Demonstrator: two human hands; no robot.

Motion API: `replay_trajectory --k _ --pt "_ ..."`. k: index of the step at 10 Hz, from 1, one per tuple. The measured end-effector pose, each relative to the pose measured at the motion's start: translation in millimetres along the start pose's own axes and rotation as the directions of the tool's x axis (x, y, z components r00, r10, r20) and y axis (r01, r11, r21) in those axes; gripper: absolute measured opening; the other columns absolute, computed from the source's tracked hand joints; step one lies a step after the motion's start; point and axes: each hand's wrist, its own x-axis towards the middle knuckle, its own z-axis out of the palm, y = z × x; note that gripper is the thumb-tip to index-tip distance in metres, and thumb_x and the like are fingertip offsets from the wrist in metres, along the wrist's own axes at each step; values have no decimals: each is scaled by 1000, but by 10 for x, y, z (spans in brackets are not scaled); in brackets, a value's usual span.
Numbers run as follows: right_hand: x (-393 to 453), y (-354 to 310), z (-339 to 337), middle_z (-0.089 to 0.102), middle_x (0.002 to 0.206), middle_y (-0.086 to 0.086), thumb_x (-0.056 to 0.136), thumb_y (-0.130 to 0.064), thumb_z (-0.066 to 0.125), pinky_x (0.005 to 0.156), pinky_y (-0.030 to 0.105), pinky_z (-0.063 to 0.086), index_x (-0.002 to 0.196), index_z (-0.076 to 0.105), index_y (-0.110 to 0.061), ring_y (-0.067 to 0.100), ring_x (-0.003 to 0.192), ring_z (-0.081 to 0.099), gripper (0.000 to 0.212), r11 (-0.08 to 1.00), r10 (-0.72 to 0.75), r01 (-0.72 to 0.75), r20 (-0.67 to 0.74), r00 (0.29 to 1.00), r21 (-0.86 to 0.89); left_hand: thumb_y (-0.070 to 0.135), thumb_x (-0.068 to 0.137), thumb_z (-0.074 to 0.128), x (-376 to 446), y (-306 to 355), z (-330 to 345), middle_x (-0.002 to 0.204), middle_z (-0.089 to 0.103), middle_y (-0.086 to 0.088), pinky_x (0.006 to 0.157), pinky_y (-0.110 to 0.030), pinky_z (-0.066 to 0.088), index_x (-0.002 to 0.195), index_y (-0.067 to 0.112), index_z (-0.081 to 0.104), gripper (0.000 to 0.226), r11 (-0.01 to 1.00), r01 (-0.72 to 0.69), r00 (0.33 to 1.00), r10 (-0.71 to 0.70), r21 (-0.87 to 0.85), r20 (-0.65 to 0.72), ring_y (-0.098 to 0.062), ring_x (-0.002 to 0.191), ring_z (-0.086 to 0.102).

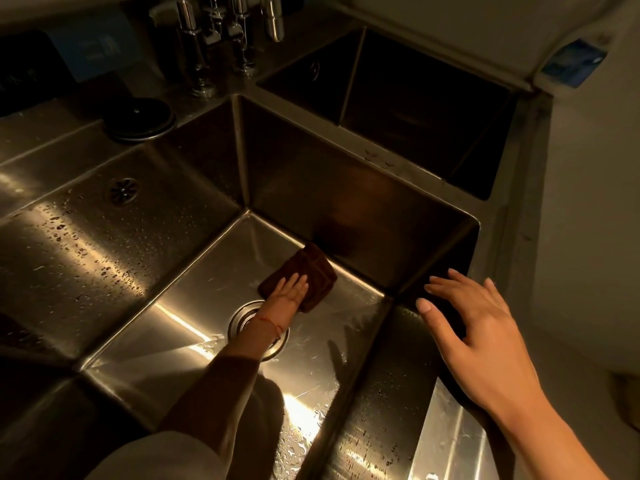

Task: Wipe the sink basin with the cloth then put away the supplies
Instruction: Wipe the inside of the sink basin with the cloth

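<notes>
Dark brown and folded into a thick pad, the cloth (304, 273) lies on the floor of the sink basin (194, 299), just beyond the drain (249, 323) and close to the basin's far wall. The left hand (289, 294) presses flat on the cloth's near edge, fingers straight and together rather than curled around it, so it is pushing down on the fabric, not gripping it. A thin red string (273, 325) circles that wrist, and the forearm crosses directly over the drain, hiding part of the ring. The right hand (474, 327) is on the other side of the drain, up at rim level, open with fingers spread and holding nothing; its fingertips reach toward the corner where the basin's right wall meets the rim, though whether they touch the steel cannot be told. Around the drain the steel floor shines with streaks and water beads, thickest on the near side. To the left of the drain, above the basin wall, a wet draining shelf carries a small strainer (123, 191), and further back sits a round dark lid (138, 117). Beyond the drain, past the far wall, chrome taps (239, 32) stand at the back, with a second, darker basin (415, 98) to their right.
</notes>
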Motion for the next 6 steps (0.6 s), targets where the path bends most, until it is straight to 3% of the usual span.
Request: replay_trajectory --k 6 --pt "3 12 21 60 121 -2 83 -61 28 112 36 13 114 62 -21 3 124 35 61 1000 2 -2 -4 1000 8 -6 95 27 -105 329 -99 160 -8 -7 119 -34 -6 153 9 1 65 967 -254 967 254 6 -14 -23 148 -8"
